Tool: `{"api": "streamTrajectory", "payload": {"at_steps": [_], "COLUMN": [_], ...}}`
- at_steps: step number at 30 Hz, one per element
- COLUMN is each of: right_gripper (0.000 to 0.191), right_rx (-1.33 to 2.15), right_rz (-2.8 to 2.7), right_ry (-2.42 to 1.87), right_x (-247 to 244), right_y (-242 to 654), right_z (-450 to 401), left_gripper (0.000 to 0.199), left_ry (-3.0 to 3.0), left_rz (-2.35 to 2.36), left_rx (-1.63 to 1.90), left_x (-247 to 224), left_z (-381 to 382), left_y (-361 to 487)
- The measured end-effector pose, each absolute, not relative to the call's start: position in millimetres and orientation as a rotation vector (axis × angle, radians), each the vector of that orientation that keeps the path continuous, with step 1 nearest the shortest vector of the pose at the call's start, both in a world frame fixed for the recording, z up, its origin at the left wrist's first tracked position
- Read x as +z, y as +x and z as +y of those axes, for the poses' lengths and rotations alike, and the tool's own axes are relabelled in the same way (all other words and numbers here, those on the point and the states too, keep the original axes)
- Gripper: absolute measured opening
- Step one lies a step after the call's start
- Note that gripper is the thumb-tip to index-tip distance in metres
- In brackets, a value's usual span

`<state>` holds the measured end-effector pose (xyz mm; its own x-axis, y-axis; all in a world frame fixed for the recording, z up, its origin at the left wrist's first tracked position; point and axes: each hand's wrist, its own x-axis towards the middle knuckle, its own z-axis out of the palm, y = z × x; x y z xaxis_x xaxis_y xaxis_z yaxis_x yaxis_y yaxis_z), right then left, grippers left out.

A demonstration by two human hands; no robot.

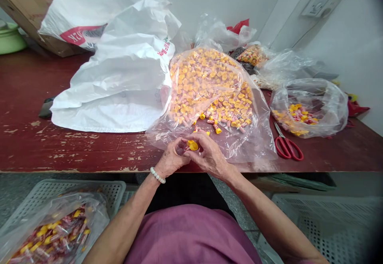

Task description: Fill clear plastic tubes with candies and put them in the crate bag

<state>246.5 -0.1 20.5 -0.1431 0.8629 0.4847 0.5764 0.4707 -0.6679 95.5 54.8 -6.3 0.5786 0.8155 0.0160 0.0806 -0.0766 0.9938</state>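
Near the table's front edge, my left hand (172, 158) and my right hand (211, 155) meet, with fingers closed around a small red-and-white patterned piece with a yellow cup-shaped end (192, 145). The fingers partly hide its patterned part. A white bead bracelet circles my left wrist. Just beyond my hands lies a large clear plastic bag (263, 136), its mouth towards me, heaped with many more of these yellow-ended pieces (206, 72). Several loose pieces (217, 127) lie at the bag's mouth.
A big white sack (119, 76) stands left of the heap. Red-handled scissors (289, 148) lie to the right, below a smaller clear bag (332, 104) of similar pieces. Bagged pieces (54, 236) rest on a white crate (116, 188) at lower left.
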Motion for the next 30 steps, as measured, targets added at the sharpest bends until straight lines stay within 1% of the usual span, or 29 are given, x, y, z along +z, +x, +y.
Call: {"api": "streamTrajectory", "payload": {"at_steps": [2, 6, 10, 12, 15, 18, 21, 25, 27, 30], "right_gripper": [0.037, 0.021, 0.026, 0.026, 0.030, 0.025, 0.022, 0.025, 0.025, 0.026], "right_rx": [0.356, 0.234, 0.216, 0.186, -0.003, -0.092, -0.005, 0.328, 0.462, 0.573], "right_rz": [-1.805, -1.820, -1.942, -1.915, -1.778, -1.808, -1.735, -1.464, -1.411, -1.335], "right_ry": [-1.227, -1.326, -1.377, -1.402, -1.650, -1.900, -1.819, -1.554, -1.465, -1.388], "right_x": [21.2, 15.3, 6.9, 2.2, -11.5, -29.1, -33.6, -8.7, 7.4, 21.3], "right_y": [246.8, 236.9, 233.4, 245.7, 275.7, 297.9, 298.7, 279.0, 270.3, 265.0], "right_z": [-1.4, -13.0, -20.2, -12.3, 11.4, 31.7, 33.0, 13.9, 5.6, 1.1], "left_gripper": [0.031, 0.033, 0.035, 0.040, 0.050, 0.056, 0.056, 0.045, 0.047, 0.052], "left_ry": [1.504, 1.434, 1.418, 1.344, 1.178, 1.113, 1.090, 1.182, 1.154, 1.037], "left_rz": [0.807, 0.795, 0.812, 0.893, 0.994, 0.984, 0.938, 0.861, 0.836, 0.766], "left_rx": [0.730, 0.741, 0.744, 0.721, 0.678, 0.650, 0.663, 0.746, 0.724, 0.646], "left_x": [-6.6, -9.7, -10.0, -7.4, -2.1, 0.9, 1.2, 2.2, 3.7, 6.4], "left_z": [53.8, 52.7, 51.6, 50.6, 49.0, 47.2, 45.8, 45.3, 45.4, 45.7], "left_y": [94.9, 91.6, 86.9, 84.9, 81.8, 79.3, 79.6, 83.6, 84.5, 82.4]}}
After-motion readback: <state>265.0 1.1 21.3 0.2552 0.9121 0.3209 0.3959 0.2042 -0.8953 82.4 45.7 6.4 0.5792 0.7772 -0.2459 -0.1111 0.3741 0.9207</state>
